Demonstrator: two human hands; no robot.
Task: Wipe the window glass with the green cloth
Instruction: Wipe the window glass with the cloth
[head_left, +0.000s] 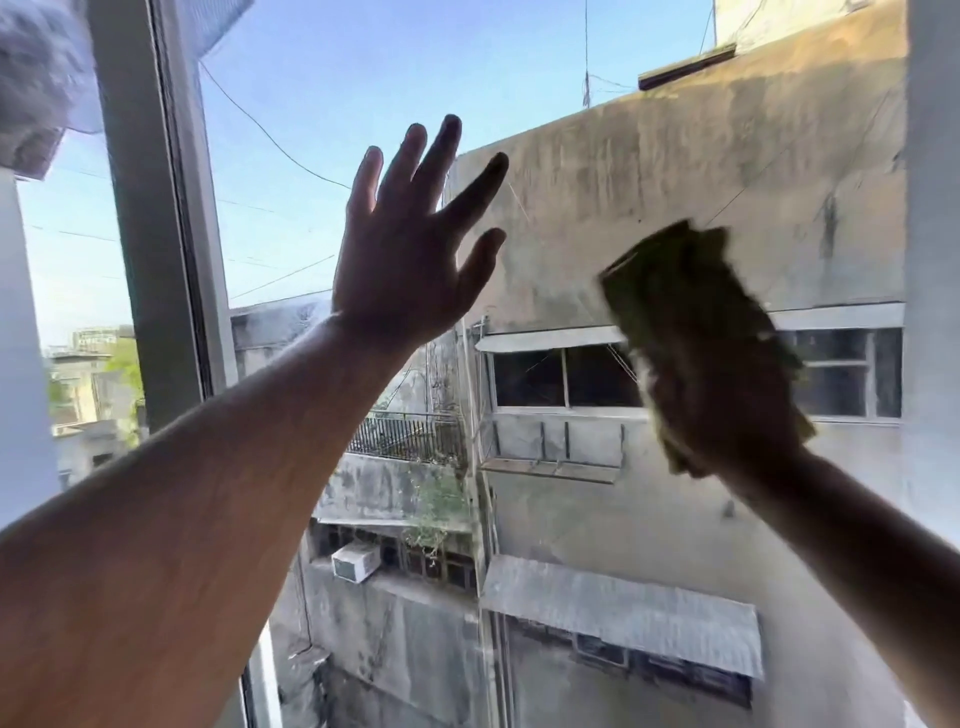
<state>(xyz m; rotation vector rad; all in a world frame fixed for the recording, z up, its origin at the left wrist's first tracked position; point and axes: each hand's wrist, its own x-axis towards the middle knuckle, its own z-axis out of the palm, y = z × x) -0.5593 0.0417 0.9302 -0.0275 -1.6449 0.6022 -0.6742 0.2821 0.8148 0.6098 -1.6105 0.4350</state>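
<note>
The window glass fills most of the view, with grey buildings and blue sky behind it. My left hand is raised at centre with fingers spread, its palm toward the pane, holding nothing. To the right, my right hand presses the folded green cloth flat against the glass at mid height. The cloth sticks out above and around the hand and looks blurred. My fingers under the cloth are hidden.
A grey vertical window frame stands at the left, with a narrow pane beyond it. A pale wall or frame edge borders the glass on the right. A blurred grey shape hangs at the top left corner.
</note>
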